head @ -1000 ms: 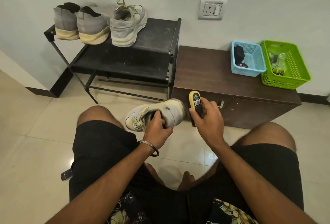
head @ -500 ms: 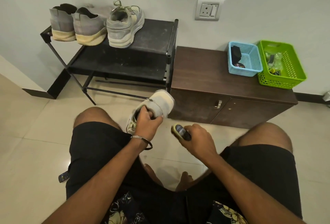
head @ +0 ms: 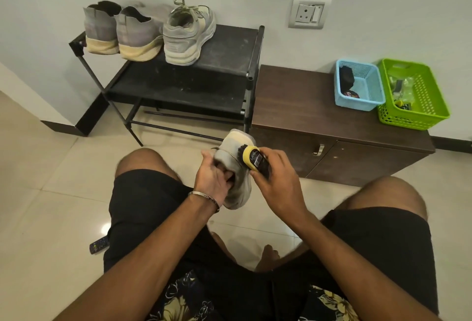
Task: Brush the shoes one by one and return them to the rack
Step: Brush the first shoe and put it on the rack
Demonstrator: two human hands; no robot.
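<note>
Shoe [head: 236, 167] is off the floor between my knees, stood roughly on end, one end pointing away from me. My left hand [head: 213, 180] has fingers curled into the opening, gripping the collar. Right hand [head: 277, 182], just right of the left, is wrapped round the brush [head: 255, 158], bristles touching the upper.

My read: light, soft fabric upper that caves under brush pressure, stiffer at the sole. Hold from inside the collar so fingers back the fabric. Low slip risk.

Three more shoes [head: 143, 32] sit on the rack [head: 229, 47], well ahead and left of my left hand. Cabinet [head: 306, 106] ahead of my right hand.
</note>
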